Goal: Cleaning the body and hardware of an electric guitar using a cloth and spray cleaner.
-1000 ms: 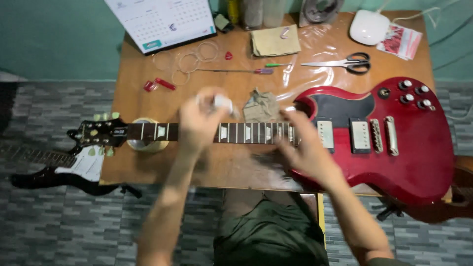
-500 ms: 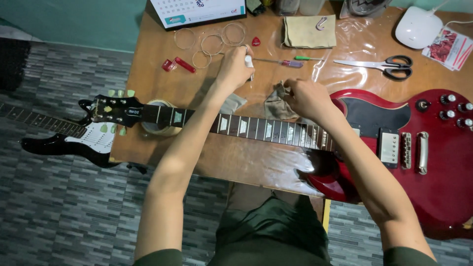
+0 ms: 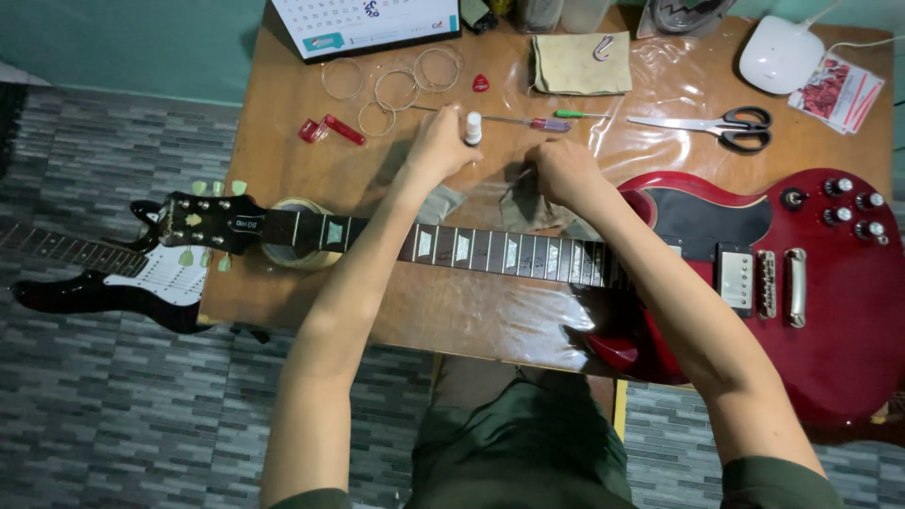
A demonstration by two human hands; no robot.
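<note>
Fingers of left hand [image 3: 441, 146] pinch small white bottle [image 3: 473, 127] upright – right hand [image 3: 558, 172] fingers bunch grey cloth [image 3: 528, 203], just above red guitar [image 3: 754, 273] neck on worktop [image 3: 283, 141].

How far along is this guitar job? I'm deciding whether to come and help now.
Done: the red guitar's neck looks bare of strings, and wire coils lie on the table. In hand: the left hand holds a small white bottle, and the right hand grips a grey cloth beside the neck. Left: probably wiping the neck and restringing.
</note>
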